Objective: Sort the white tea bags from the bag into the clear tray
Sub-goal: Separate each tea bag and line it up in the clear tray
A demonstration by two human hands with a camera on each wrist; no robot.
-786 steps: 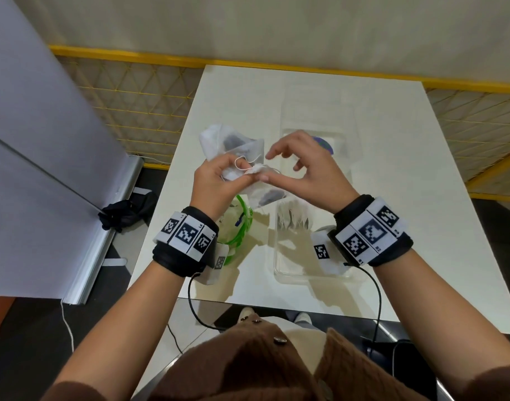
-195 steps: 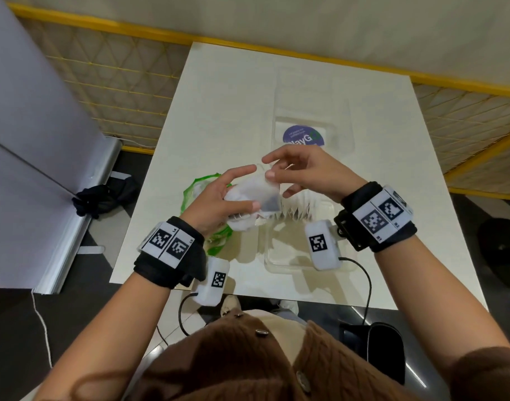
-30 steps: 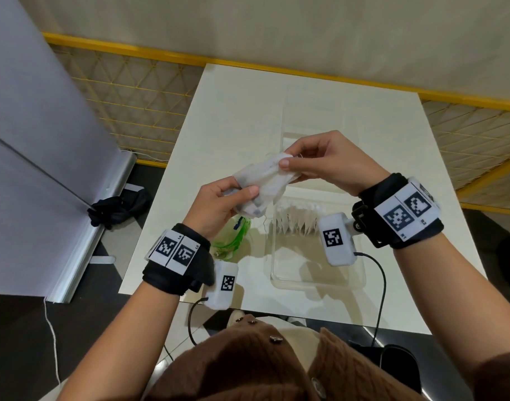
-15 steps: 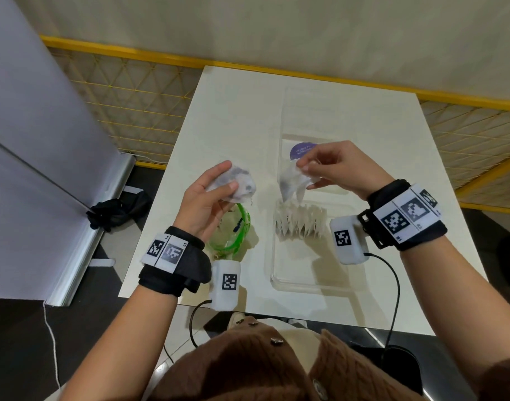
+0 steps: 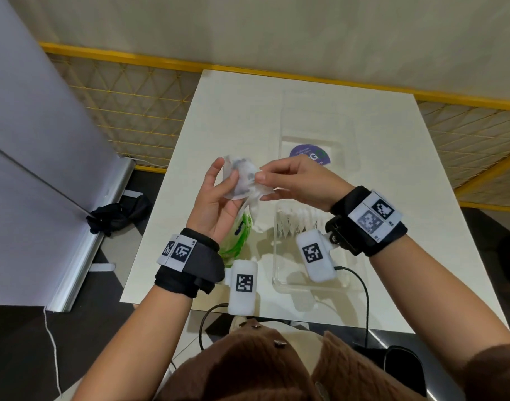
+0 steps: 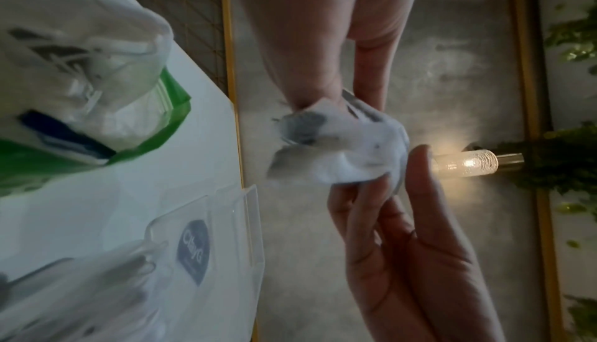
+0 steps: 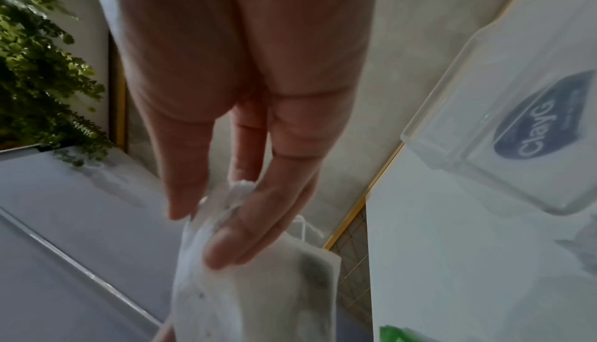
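A clump of white tea bags [image 5: 239, 180] is held up above the table's left side. My left hand [image 5: 226, 172] grips it from the left between thumb and fingers. My right hand [image 5: 262, 172] pinches its right edge with thumb and forefinger. The left wrist view shows the clump [image 6: 339, 148] between both hands; in the right wrist view my fingertips [image 7: 232, 240] pinch a tea bag [image 7: 274, 296]. The clear tray [image 5: 279, 273] lies under my right wrist with a row of tea bags [image 5: 294, 221] standing at its far end. The green-edged bag [image 5: 240, 235] lies open under my left hand.
A second clear plastic piece with a round purple sticker [image 5: 310, 156] lies just beyond the tray. The white table [image 5: 242, 117] ends close on the left and near sides. A yellow mesh railing [image 5: 138, 111] and a grey panel [image 5: 39, 140] stand to the left.
Half a second ago my right hand held a single tea bag over the tray's row. It has since moved left to the clump, which my left hand has raised a little.
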